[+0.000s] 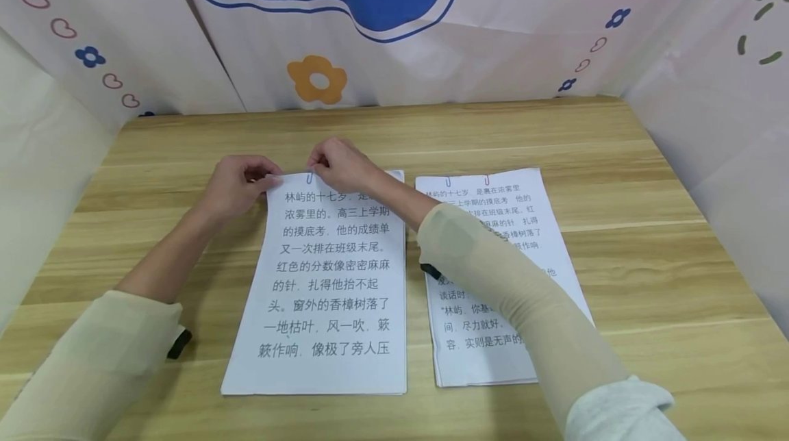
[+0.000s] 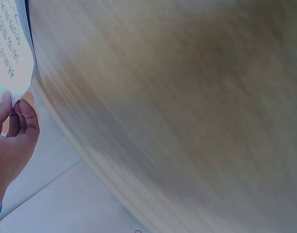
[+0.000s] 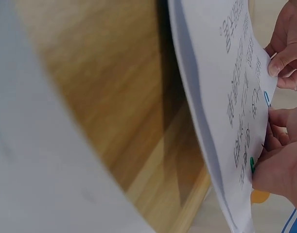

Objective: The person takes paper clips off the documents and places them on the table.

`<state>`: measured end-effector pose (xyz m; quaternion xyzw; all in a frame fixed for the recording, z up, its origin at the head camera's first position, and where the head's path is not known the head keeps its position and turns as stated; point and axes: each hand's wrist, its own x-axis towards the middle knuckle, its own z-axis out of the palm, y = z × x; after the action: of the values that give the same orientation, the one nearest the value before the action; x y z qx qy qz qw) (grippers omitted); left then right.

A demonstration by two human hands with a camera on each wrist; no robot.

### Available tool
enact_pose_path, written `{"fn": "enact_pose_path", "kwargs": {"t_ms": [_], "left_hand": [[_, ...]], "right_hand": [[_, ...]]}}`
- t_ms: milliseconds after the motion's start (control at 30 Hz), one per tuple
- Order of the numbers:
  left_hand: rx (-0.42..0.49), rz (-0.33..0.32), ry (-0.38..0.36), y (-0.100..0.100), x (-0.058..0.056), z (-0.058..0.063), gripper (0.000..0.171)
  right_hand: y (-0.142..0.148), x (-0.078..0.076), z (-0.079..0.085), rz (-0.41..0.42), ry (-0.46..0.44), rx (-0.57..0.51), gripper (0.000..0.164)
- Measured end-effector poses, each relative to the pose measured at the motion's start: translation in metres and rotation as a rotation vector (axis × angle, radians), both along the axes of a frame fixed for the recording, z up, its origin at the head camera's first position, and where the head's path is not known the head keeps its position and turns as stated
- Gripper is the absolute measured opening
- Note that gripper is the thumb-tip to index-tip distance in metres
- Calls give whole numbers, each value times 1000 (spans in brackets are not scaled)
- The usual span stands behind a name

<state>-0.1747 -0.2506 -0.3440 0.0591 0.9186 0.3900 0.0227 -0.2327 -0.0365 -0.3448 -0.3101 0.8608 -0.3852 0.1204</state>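
Note:
A stack of printed paper lies in front of me, its far edge lifted in the right wrist view. My left hand pinches its far left corner between thumb and fingers, also seen in the left wrist view. A blue paper clip sits on the far edge. Right beside that clip, my right hand pinches the same edge with curled fingers. A green paper clip shows on the edge by the right hand's palm in the right wrist view.
To the right lies a second stack of printed paper, partly covered by the right forearm. It carries a blue clip and a red clip on its far edge. Behind the wooden table hangs a printed cloth.

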Motion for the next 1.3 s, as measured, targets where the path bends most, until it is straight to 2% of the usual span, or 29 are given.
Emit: {"fn": "enact_pose_path", "kwargs": {"t_ms": [400, 800, 1300], "left_hand": [[4, -6, -6, -1, 0, 0, 14], [6, 5, -26, -1, 1, 0, 15], [17, 4, -15, -3, 2, -2, 14]], "right_hand": [[1, -3, 1, -2, -47, -5, 18], [2, -2, -1, -29, -44, -82, 18], [2, -4, -1, -6, -64, -104, 15]]}}
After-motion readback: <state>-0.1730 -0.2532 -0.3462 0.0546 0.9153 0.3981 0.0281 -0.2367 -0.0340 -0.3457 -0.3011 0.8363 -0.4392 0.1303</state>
